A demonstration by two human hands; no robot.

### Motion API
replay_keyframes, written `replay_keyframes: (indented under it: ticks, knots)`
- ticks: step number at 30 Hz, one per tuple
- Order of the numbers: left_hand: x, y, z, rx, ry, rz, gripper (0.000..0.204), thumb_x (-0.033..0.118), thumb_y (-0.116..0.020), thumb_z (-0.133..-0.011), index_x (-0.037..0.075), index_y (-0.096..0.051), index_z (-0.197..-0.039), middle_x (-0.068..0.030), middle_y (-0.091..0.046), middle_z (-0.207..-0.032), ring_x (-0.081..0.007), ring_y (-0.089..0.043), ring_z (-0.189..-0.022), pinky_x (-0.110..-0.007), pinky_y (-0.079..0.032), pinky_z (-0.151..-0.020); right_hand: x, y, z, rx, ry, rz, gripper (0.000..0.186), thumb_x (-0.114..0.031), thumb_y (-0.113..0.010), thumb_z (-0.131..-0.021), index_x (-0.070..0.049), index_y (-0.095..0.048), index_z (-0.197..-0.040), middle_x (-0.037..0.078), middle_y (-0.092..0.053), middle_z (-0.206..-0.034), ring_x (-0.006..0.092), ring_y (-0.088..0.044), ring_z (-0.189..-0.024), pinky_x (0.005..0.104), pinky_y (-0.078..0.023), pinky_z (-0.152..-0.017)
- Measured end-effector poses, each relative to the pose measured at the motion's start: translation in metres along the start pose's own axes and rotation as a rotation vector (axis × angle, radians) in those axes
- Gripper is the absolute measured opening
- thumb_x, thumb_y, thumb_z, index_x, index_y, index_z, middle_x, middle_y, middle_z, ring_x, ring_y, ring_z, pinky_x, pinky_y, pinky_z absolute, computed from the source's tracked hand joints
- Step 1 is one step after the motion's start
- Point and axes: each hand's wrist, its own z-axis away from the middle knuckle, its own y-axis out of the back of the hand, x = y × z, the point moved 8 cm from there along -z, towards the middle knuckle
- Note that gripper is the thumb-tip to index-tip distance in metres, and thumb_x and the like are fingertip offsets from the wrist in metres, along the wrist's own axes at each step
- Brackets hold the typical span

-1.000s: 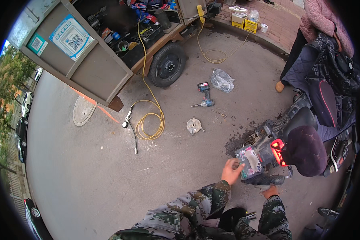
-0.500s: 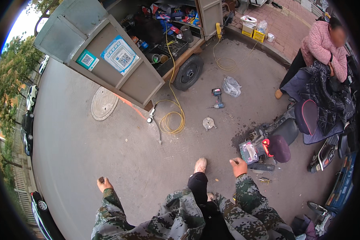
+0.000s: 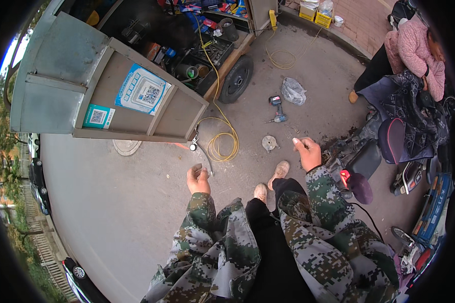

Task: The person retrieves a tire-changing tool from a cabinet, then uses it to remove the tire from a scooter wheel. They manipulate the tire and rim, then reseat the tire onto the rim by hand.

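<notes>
My left hand (image 3: 198,180) hangs in the air above the asphalt, near the end of the short grey hose of an air gauge (image 3: 193,147). Its fingers curl loosely with the thumb apart, and I see nothing in it. Further right, my right hand (image 3: 308,153) is held above the ground between a round metal part (image 3: 269,143) and a tipped-over scooter (image 3: 365,164). Its fingers are also loosely bent, the thumb standing off, with nothing visible in them. Neither hand touches anything. Beyond them a cordless drill (image 3: 276,109) lies on the ground beside a clear plastic bag (image 3: 293,91).
A metal cart (image 3: 40,98) with its door swung out holds tools; its tire (image 3: 237,79) stands behind a coiled yellow hose (image 3: 222,146). A person in pink (image 3: 414,48) leans over a scooter with a dark quilted cover (image 3: 400,98). Yellow boxes (image 3: 322,19) sit by the curb.
I have stepped forward and the view has turned. My left hand has swung in from the far left, and my right hand has come higher. The cart and scooter appear nearer.
</notes>
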Motion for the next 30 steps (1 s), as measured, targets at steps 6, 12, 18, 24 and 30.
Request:
replay_keyframes:
  ticks: [6, 12, 18, 24, 30]
  knots:
    - [0.077, -0.071, -0.059, -0.016, -0.061, 0.051, 0.026, 0.007, -0.073, -0.096, -0.002, -0.068, -0.120, -0.0121, -0.071, -0.110, -0.0188, -0.069, -0.096, -0.033, -0.061, -0.077, 0.008, -0.049, -0.130, -0.104, -0.184, -0.060, 0.038, -0.028, -0.079, -0.096, 0.002, -0.069, -0.074, 0.003, -0.061, -0.069, 0.0090, -0.051, -0.064, 0.0322, -0.042, -0.060]
    - [0.093, -0.153, -0.093, -0.073, 0.217, 0.112, 0.025, 0.010, -0.071, -0.098, -0.001, -0.069, -0.120, -0.0110, -0.073, -0.103, -0.0175, -0.070, -0.092, -0.033, -0.061, -0.078, 0.015, -0.075, -0.200, -0.273, -0.195, -0.178, 0.027, -0.022, -0.078, -0.098, 0.003, -0.069, -0.092, 0.001, -0.065, -0.074, 0.0065, -0.056, -0.069, 0.0280, -0.046, -0.064]
    - [0.100, -0.262, -0.212, -0.147, 0.275, 0.242, 0.031, 0.018, -0.074, -0.100, 0.001, -0.067, -0.124, -0.0098, -0.070, -0.114, -0.0215, -0.071, -0.104, -0.036, -0.061, -0.082, 0.048, -0.110, -0.272, -0.388, -0.341, -0.165, 0.019, -0.016, -0.076, -0.098, 0.002, -0.070, -0.101, 0.002, -0.070, -0.082, 0.0080, -0.063, -0.077, 0.0276, -0.051, -0.071]
    - [0.124, -0.253, -0.334, 0.324, 0.225, 0.457, 0.052, 0.019, -0.073, -0.101, -0.003, -0.053, -0.144, -0.0130, -0.064, -0.133, -0.0199, -0.064, -0.114, -0.032, -0.058, -0.086, -0.032, -0.210, -0.376, -0.534, -0.218, 0.058, 0.020, -0.016, -0.074, -0.099, 0.003, -0.070, -0.102, 0.006, -0.072, -0.086, 0.0100, -0.066, -0.083, 0.0296, -0.053, -0.075]
    - [0.102, -0.229, -0.411, 0.551, 0.433, 0.577, 0.069, 0.023, -0.072, -0.103, 0.000, -0.039, -0.159, -0.0111, -0.057, -0.149, -0.0220, -0.053, -0.133, -0.035, -0.037, -0.114, -0.144, -0.473, -0.477, -0.834, 0.358, -0.048, 0.029, -0.020, -0.076, -0.094, 0.001, -0.072, -0.115, 0.020, -0.076, -0.106, 0.0354, -0.074, -0.099, 0.0407, -0.058, -0.086]
